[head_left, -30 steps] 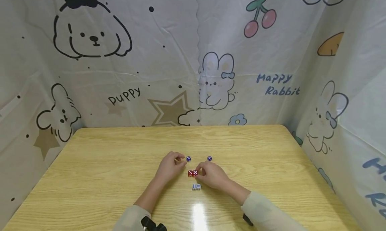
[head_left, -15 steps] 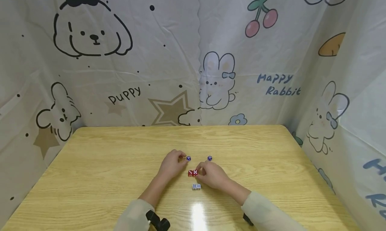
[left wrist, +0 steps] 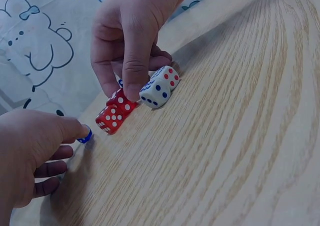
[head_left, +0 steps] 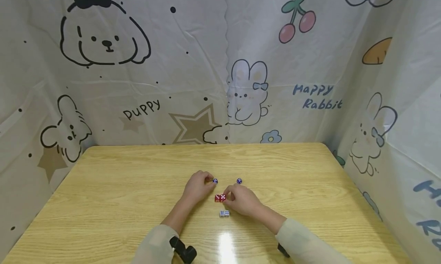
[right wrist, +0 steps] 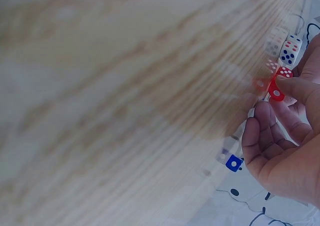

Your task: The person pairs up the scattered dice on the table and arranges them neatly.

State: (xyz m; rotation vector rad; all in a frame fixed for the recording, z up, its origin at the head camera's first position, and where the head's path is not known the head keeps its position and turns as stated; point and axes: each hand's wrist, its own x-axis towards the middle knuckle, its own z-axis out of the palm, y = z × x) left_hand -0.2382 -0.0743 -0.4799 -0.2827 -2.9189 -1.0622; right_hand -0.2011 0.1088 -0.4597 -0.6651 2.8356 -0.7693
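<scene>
My left hand [head_left: 198, 188] pinches a blue die [head_left: 215, 181] between thumb and fingertips, low at the tabletop. In the left wrist view, the thumb covers part of that blue die [left wrist: 85, 136]. Nearer to me, my right hand [head_left: 245, 201] has thumb and finger on the right one of two red dice [head_left: 217, 198] that sit side by side. The right wrist view shows the thumb pressed to the red die [right wrist: 276, 91]. A second blue die [head_left: 239, 181] lies alone just beyond the right hand. Two white dice [head_left: 224, 214] stand together in front of the red pair.
The wooden table [head_left: 120, 195] reaches back to a patterned curtain [head_left: 193, 65], which also hangs at both sides. A black wrist camera [head_left: 182, 250] sits on the left sleeve.
My left hand has moved slightly right and closed its fingertips onto the blue die. The right hand and the other dice have stayed in place.
</scene>
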